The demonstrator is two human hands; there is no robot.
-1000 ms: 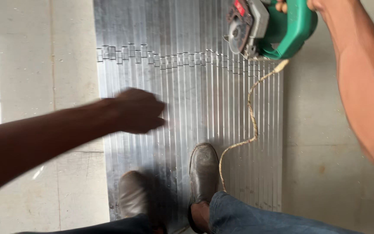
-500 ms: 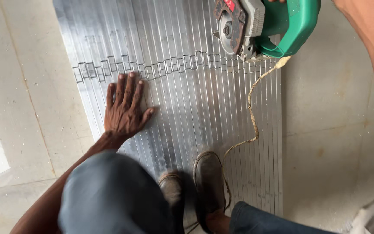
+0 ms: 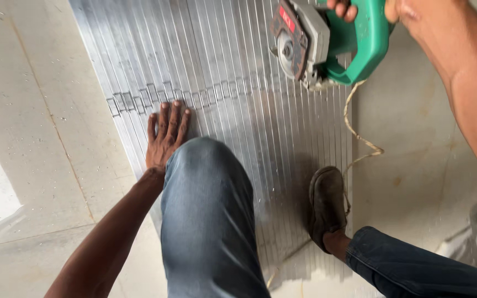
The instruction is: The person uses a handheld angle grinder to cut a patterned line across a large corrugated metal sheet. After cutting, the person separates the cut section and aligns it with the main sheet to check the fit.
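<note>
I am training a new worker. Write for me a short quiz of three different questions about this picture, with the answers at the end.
1. True or false: the left hand lies flat on the row of metal strips.
2. What does the right hand hold? A) a hammer B) a green circular saw C) a brush
3. Fill in: the shoe stands on the strips, beside the saw's pale ____.

Key
1. True: palm down, fingers spread, near the marked line across the strips.
2. B: it grips the handle of the green circular saw, blade above the strips.
3. Cord: it trails from the saw along the right edge of the strips.
</note>
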